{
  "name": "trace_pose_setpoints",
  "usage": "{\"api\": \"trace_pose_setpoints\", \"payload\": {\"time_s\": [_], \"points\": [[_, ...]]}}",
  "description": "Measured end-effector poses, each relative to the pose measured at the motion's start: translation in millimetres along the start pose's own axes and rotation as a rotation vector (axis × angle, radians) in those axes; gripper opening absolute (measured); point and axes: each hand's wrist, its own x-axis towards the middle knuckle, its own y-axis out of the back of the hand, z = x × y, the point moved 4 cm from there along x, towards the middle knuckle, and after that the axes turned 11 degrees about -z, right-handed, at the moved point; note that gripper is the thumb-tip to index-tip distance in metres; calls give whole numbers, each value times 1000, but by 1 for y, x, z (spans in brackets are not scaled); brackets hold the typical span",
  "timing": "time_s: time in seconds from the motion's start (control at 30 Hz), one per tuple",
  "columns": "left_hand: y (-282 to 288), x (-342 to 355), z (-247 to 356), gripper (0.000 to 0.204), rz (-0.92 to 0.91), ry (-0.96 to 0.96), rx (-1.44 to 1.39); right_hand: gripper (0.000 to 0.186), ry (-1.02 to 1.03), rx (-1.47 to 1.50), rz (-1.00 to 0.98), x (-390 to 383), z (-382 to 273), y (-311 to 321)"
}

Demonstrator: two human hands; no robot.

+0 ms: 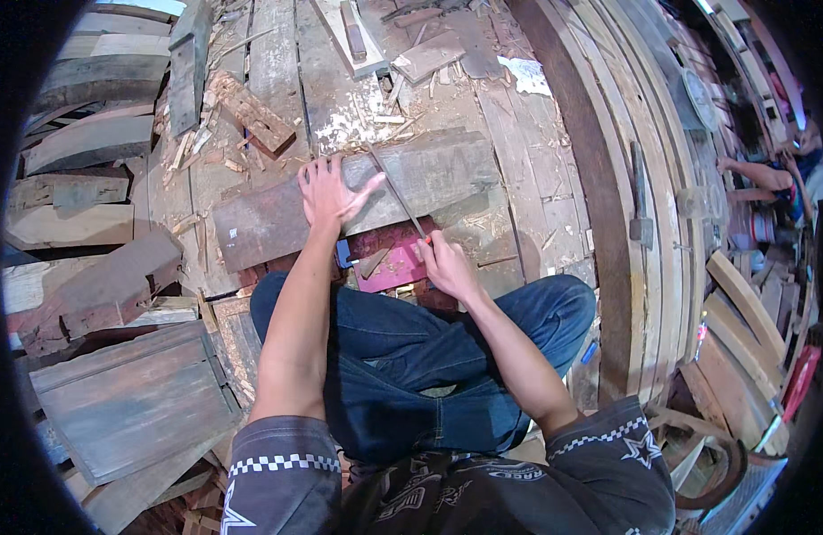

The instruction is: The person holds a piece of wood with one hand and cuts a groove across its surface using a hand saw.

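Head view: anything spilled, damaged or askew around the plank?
Mostly debris: wood chips litter the floorboards. Beyond the plank under the left hand, a patchy white area, cause unclear, stands out against bare wood. The reddish-brown board at left looks damaged: its edge is ragged and notched.

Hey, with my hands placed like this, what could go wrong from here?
The long thin tool could slip toward the left hand, whose spread thumb points at it. The right hand grips the tool's handle near the legs, so an overlong pull might strike them.
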Motion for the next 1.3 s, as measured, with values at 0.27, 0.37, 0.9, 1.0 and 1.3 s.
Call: {"api": "trace_pose_setpoints", "payload": {"time_s": [0.27, 0.37, 0.9, 1.0, 1.3], "points": [[6, -1, 7, 107, -29, 13, -49, 34, -46, 45, -56, 2, 7, -4], [7, -3, 4, 113, -54, 34, -45, 41, -104, 49, -66, 4, 6, -6], [13, 22, 19, 143, -515, 272, -148, 54, -128, 33, -14, 11, 18, -13], [15, 22, 22, 144, -550, 275, -121, 54, -125, 14, -8, 11, 20, -13], [13, 20, 39, 149, -509, 366, -88, 54, -179, 26, 30, 10, 13, 0]]}}
